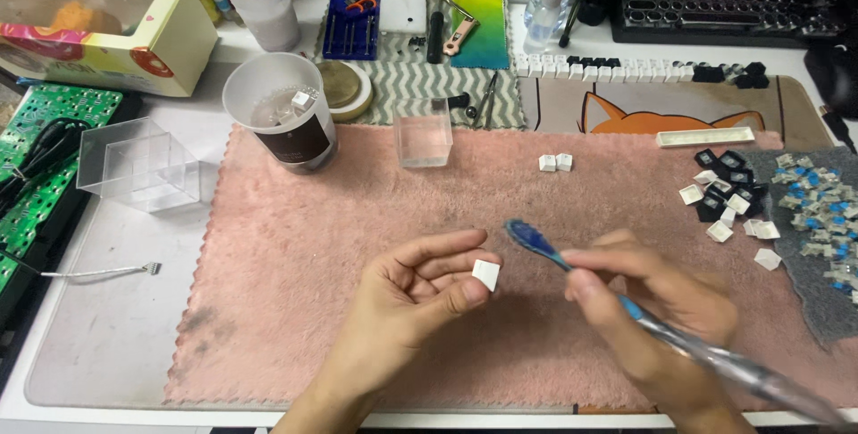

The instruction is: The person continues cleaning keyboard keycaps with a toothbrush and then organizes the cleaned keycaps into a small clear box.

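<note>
Both hands hovered over the pink towel [357,219]; the left hand [407,295] pinched a white keycap [485,274], the right hand [648,304] gripped a blue toothbrush [626,304] angled toward it.

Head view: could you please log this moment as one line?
left hand: pinches white keycap | right hand: holds blue toothbrush | over pink towel

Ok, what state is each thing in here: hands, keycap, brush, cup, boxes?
Left hand: pinching a white keycap in its fingers.
Right hand: gripping a blue toothbrush, head beside the keycap.
Cup: upright, lidless, keycaps inside.
Small clear box: upright, open-topped.
Clear box: on the table's left.
Two white keycaps: loose on the pink towel.
</note>
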